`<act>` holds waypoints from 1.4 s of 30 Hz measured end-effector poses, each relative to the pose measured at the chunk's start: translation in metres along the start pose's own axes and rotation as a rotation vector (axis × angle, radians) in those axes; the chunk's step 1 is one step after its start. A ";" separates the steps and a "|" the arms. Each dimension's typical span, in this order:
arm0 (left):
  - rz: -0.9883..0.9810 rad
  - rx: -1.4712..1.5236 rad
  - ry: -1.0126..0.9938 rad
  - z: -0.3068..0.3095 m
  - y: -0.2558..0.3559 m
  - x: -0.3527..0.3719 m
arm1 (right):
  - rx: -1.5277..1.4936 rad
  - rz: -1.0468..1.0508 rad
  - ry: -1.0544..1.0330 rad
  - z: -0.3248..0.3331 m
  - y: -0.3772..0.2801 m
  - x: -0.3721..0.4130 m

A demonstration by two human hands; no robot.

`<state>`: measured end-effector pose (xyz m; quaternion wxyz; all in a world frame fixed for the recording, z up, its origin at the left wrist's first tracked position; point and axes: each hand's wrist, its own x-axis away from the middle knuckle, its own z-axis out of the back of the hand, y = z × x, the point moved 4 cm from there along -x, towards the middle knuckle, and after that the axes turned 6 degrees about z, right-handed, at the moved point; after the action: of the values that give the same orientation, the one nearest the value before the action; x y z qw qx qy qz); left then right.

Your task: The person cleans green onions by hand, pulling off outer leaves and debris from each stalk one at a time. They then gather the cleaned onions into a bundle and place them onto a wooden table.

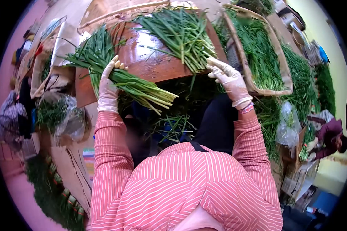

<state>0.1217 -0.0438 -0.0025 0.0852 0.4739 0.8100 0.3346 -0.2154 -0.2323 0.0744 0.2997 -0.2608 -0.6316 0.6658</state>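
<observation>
My left hand (108,84), in a pale glove, is closed around a bunch of garlic chives (142,89). Their leafy ends fan out to the upper left, and the pale cut stems point to the lower right over my lap. Another pile of garlic chives (177,32) lies on the brown wooden table (142,56), stems toward me. My right hand (230,79), also gloved, is beside the stem ends of that pile, fingers stretched out and somewhat apart. Whether its fingertips touch the stems is hard to make out.
A cloth-lined crate (289,90) full of greens stands right of the table. Loose leaves (173,129) lie below near my legs. At far right another person (329,134) handles a bunch; a plastic bag (288,125) is nearby. Tied bundles (69,200) lie lower left.
</observation>
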 end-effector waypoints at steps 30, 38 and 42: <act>-0.039 -0.750 0.457 -0.030 0.022 0.046 | 0.598 0.700 0.183 -0.114 0.028 -0.093; 0.212 -0.663 0.382 -0.022 -0.015 0.060 | 1.224 0.211 -0.428 -0.174 0.070 -0.062; 0.285 -0.617 0.298 -0.019 -0.027 0.056 | 1.079 0.025 -0.390 -0.167 0.081 -0.064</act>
<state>0.0641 -0.0151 0.0054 0.0578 0.4800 0.6005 0.6369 -0.0553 -0.1664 -0.0196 0.2605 0.0496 -0.2428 0.9331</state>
